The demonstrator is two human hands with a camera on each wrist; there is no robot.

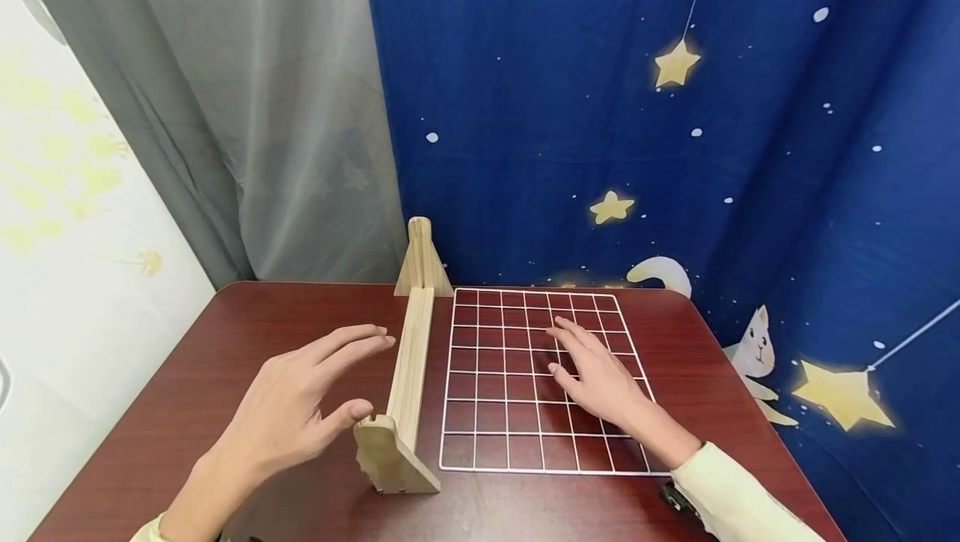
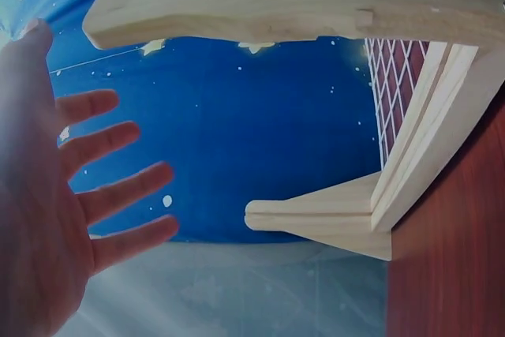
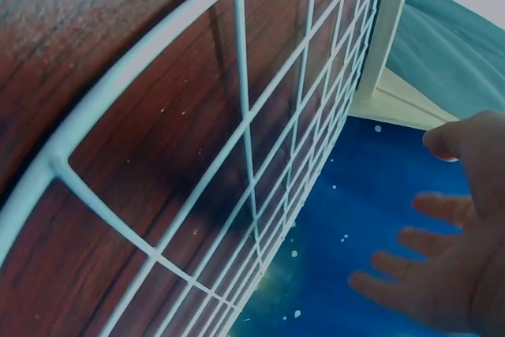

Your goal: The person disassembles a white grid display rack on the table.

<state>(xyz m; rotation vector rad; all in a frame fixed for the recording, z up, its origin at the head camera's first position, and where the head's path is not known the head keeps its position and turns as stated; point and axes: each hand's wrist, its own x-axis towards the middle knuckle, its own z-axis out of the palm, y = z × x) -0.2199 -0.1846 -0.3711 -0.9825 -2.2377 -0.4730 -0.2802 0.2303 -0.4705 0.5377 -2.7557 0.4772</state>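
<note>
A white wire grid point(image 1: 543, 379) lay flat just right of the grooved pale wooden stand point(image 1: 408, 367). The right hand point(image 1: 596, 375) rested spread on it; the left hand point(image 1: 300, 404) hovered open left of the stand, thumb near its end piece. The left wrist view alone showed the stand's underside.

Even, soft light in the head view; both wrist views hazy, warped.

A dark red-brown wooden table point(image 1: 225, 375) fills the lower frame. Behind it, a navy star-patterned cloth point(image 1: 570, 108) covers the upper right, a grey curtain point(image 1: 247, 108) hangs at upper left, and a pale wall point(image 1: 67, 192) runs down the far left.
</note>
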